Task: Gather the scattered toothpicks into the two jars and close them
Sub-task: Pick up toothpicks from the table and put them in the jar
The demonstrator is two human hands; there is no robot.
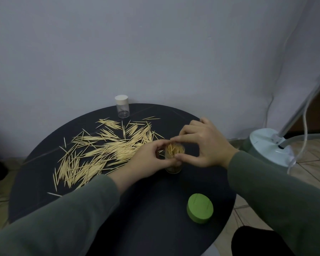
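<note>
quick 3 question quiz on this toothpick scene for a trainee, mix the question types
1. True or false: the white-lidded jar at the table's far edge is closed.
2. Which loose lid lies on the table near the person? A) red B) green C) blue
3. Fill in: both hands are at the ____ of the open jar.

Key
1. True; it looks empty.
2. B, the green lid.
3. Mouth: the left hand and right hand pinch around toothpicks standing in it; many scattered toothpicks remain.

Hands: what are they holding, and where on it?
Left hand and right hand both grip the open toothpick jar around its rim and upper wall.
</note>
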